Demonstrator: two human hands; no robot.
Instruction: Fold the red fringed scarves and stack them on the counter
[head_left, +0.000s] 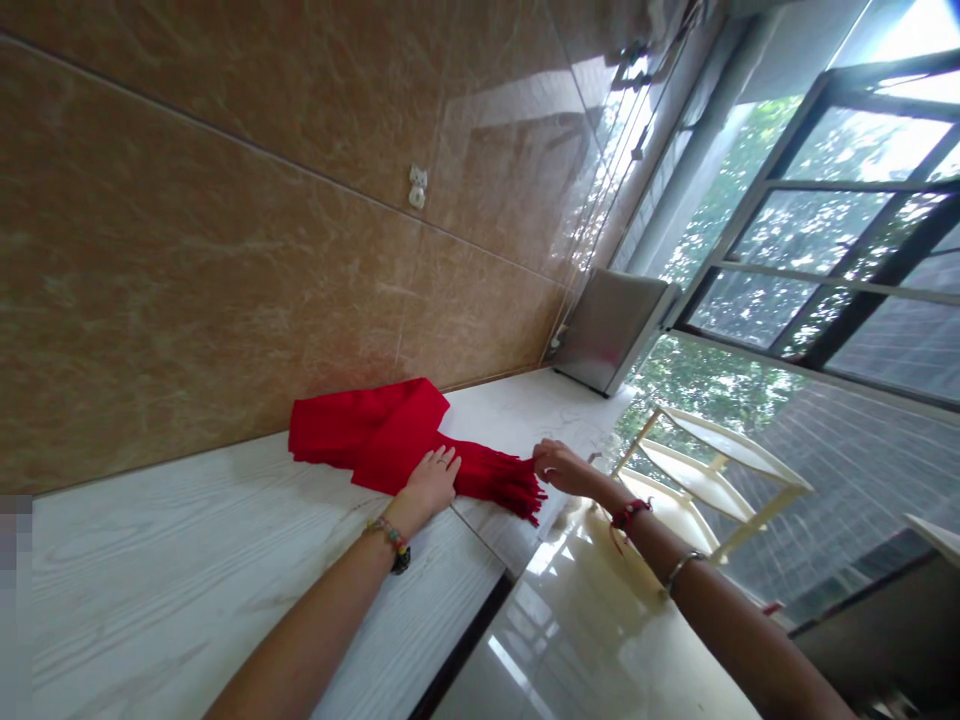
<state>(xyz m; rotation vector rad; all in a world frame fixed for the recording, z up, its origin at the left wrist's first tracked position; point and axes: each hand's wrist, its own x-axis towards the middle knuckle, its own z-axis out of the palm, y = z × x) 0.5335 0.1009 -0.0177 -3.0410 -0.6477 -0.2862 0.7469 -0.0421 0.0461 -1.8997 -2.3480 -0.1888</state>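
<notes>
Across pale wood-grained countertop [247,560], red scarf [390,440]

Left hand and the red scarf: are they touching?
Touching. The head view shows the left hand laid palm down on the red scarf, fingers resting across the cloth.

Daylight enters from the upper right, nearly white at the corner. Glare streaks the glossy wall [225,250] at upper center and the floor [585,620] at lower center. The lower right is dark; wide-angle distortion stretches the edges, with slight softness throughout.
</notes>
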